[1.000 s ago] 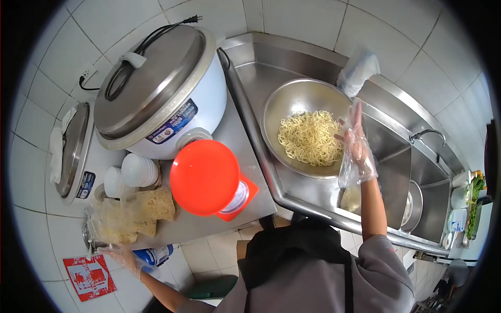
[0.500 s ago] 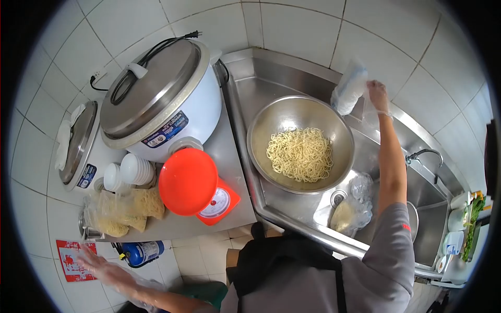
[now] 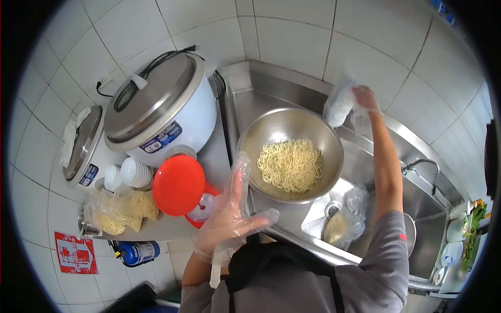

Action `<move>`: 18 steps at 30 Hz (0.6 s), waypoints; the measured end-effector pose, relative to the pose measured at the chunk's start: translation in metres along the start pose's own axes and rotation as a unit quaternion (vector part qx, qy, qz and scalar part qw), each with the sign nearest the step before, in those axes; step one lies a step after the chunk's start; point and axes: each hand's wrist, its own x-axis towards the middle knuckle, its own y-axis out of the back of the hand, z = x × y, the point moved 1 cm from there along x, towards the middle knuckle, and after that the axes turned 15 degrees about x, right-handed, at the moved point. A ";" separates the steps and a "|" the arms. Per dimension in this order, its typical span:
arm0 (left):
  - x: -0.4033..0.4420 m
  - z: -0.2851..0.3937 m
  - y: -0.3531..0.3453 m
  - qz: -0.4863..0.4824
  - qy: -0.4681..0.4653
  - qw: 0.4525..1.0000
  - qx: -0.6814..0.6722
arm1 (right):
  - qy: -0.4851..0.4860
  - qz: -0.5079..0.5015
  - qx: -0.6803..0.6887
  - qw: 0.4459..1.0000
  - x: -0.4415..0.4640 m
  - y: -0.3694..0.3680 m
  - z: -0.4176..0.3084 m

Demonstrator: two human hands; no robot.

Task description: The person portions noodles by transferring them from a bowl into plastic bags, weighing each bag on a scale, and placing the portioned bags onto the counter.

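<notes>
My left hand [image 3: 236, 208], in a loose clear plastic glove, is open with thumb and fingers spread. It hovers near the left rim of a large steel mixing bowl [image 3: 250, 180], in front of a red kitchen scale [image 3: 179, 185]. Yellow noodles [image 3: 290, 166] lie in the bowl. My right hand [image 3: 364, 98] is closed at the back of the sink counter, against the upper edge of a blurred, whitish clear plastic packet [image 3: 339, 104]. Thin clear plastic [image 3: 361, 120] hangs below that hand; what its fingers hold is hidden.
A big rice cooker [image 3: 172, 115] stands on the left counter, with stacked white bowls [image 3: 136, 172] and bagged noodles [image 3: 122, 211] before it. A plastic bag with pale contents [image 3: 342, 224] lies by the sink drain. A faucet [image 3: 422, 166] rises at right.
My left hand has swung from the far lower left to beside the bowl, fingers still spread. My right hand has shifted slightly left against the packet. The view has moved a little.
</notes>
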 end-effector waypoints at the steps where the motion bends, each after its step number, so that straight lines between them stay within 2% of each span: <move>1: 0.002 -0.001 -0.004 -0.003 0.015 0.998 -0.065 | 0.068 0.003 0.002 0.998 0.013 -0.012 0.019; 3: 0.005 0.000 -0.003 -0.053 0.064 0.990 -0.114 | 0.105 0.071 0.025 0.992 0.033 -0.009 0.024; 5: 0.017 -0.001 -0.006 -0.088 0.118 0.978 -0.145 | 0.039 0.209 0.070 0.975 0.052 0.026 -0.006; 8: 0.032 -0.038 -0.030 -0.072 0.046 0.996 0.001 | 0.007 0.152 0.228 0.962 0.029 0.119 -0.086; 10: 0.061 -0.042 -0.041 0.049 -0.048 0.981 0.184 | -0.049 0.077 0.463 0.881 -0.017 0.147 -0.137; 11: 0.070 -0.039 -0.046 0.104 -0.088 0.952 0.273 | -0.080 0.031 0.571 0.817 -0.042 0.151 -0.155; 14: 0.094 -0.028 -0.066 0.231 -0.144 0.910 0.313 | -0.056 -0.060 0.519 0.851 -0.081 0.158 -0.180; 17: 0.113 -0.037 -0.081 0.251 -0.155 0.893 0.340 | -0.139 -0.150 0.725 0.658 -0.088 0.123 -0.182; 18: 0.114 -0.037 -0.077 0.222 -0.124 0.907 0.336 | -0.113 -0.156 0.744 0.639 -0.095 0.118 -0.187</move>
